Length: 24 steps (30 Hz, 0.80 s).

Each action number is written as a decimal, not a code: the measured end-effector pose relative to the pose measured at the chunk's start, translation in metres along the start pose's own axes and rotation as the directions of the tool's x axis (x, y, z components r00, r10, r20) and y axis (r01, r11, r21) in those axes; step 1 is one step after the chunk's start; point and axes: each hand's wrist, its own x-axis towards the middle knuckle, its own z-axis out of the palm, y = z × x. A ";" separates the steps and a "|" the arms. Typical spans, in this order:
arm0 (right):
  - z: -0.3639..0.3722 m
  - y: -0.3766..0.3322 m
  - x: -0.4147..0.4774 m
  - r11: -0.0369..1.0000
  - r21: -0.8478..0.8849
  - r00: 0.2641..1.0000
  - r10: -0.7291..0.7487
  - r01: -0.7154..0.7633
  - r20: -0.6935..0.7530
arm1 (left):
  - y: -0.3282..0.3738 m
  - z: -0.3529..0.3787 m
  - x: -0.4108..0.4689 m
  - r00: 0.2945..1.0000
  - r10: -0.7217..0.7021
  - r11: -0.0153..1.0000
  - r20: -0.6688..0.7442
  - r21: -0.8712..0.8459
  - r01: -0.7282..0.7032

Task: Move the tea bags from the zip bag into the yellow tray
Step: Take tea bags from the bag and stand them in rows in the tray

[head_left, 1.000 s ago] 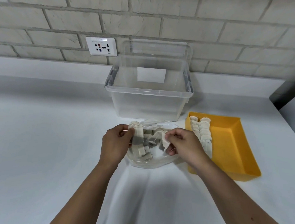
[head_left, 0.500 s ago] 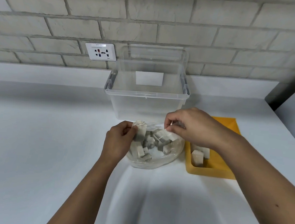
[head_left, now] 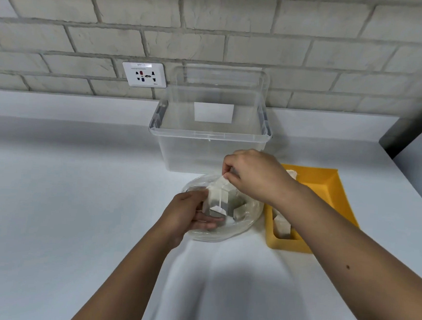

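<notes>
"White counter (head_left: 75,199), brick wall (head_left: 214,34) behind. Fingers?"

"Right hand (head_left: 256,178) pinches a tea bag (head_left: 218,194) by its top corner between thumb and forefinger, holding it just above the mouth of the zip bag (head_left: 247,219). Left hand (head_left: 185,216) grips the bag's rim at nine o'clock."

"And the yellow tray (head_left: 338,195)?"

"At three o'clock of the bag, with a few tea bags (head_left: 283,226) in its near end. Several more lie in the bag, so I'd judge it partway done."
</notes>
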 end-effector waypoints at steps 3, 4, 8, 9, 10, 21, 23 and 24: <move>0.010 -0.005 -0.003 1.000 0.018 0.999 -0.003 0.004 -0.033 | -0.003 -0.002 0.001 1.000 0.013 1.000 0.002 0.021 -0.013; 0.012 -0.006 -0.004 0.999 0.052 1.000 -0.002 0.003 -0.022 | -0.004 -0.002 0.001 1.000 0.024 0.999 -0.013 0.033 -0.024; 0.024 -0.007 -0.015 0.926 0.363 0.992 0.068 -0.104 0.110 | -0.004 -0.005 0.003 0.993 0.086 0.996 -0.081 0.035 -0.083; 0.028 -0.007 -0.018 0.889 0.433 0.987 0.102 -0.147 0.126 | -0.004 -0.005 0.003 0.992 0.100 0.995 -0.083 0.032 -0.098; 0.031 -0.006 -0.020 0.858 0.483 0.984 0.137 -0.177 0.118 | -0.003 -0.005 0.003 0.990 0.111 0.994 -0.082 0.034 -0.108; 0.061 -0.004 -0.017 0.770 0.595 0.960 0.281 -0.229 0.005 | 0.001 -0.005 0.004 0.975 0.181 0.979 -0.132 0.116 -0.166; 0.069 -0.004 -0.016 0.749 0.616 0.952 0.307 -0.245 0.005 | 0.000 -0.012 0.007 0.945 0.258 0.950 -0.199 0.230 -0.211; 0.074 -0.003 -0.017 0.748 0.610 0.948 0.316 -0.261 0.018 | 0.000 -0.016 0.007 0.926 0.301 0.927 -0.227 0.299 -0.228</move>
